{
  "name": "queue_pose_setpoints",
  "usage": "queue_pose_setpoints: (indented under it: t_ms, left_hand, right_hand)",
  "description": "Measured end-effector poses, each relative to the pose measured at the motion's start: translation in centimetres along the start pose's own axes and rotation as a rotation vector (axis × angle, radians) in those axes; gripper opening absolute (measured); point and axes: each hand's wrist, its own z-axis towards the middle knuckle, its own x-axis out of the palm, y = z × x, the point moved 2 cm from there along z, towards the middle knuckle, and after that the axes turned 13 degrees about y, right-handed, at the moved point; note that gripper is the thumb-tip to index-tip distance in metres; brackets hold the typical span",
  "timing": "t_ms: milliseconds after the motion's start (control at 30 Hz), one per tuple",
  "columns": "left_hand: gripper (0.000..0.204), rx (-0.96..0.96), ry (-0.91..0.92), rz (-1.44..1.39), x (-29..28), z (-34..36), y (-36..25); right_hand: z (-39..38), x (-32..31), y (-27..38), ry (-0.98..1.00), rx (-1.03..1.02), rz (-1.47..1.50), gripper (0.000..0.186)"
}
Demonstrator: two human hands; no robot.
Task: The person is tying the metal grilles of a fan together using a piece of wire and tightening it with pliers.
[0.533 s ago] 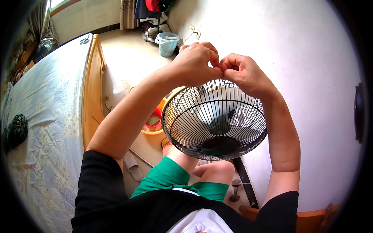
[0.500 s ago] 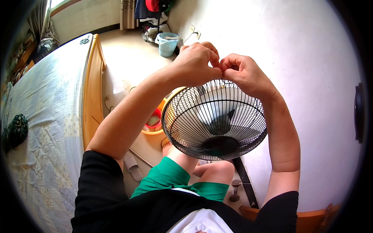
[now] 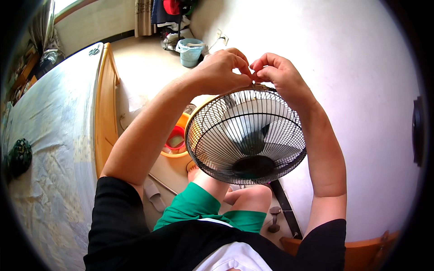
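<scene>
From the head view, my left hand [image 3: 221, 71] and right hand [image 3: 284, 81] almost meet at the upper edge of a round, black wire-caged fan [image 3: 246, 135], fingertips curled nearly to the thumbs; whether they pinch anything small, I cannot tell. The fan faces up before me, probably so both hands reach its edge comfortably.

white wall [image 3: 361, 90], right | pale floor [image 3: 135, 56] | wooden-framed bed [image 3: 104, 108], left | bright window [image 3: 62, 4], upper left

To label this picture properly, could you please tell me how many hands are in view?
2: the left hand and the right hand, close together by the upper rim of the fan cage; no other hand shows.
</scene>
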Motion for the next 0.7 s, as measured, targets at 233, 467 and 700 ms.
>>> queue_pose_setpoints:
  t_ms: [233, 467, 700]
  left_hand:
    - [0.019, 0.086, 0.077, 0.024, -0.8, 0.4, -0.4]
    - [0.017, -0.058, 0.036, -0.117, -0.1, 0.1, -0.5]
    - [0.031, 0.099, 0.041, 0.213, 2.8, 3.3, -7.9]
  right_hand:
    - [-2.0, 1.8, 1.7, -0.367, -0.331, -0.354, 0.011]
    - [-16.0, 6.4, -0.6, -0.678, -0.490, -0.572, 0.016]
    - [-30.5, 6.6, -1.6, -1.058, -0.052, -0.896, 0.017]
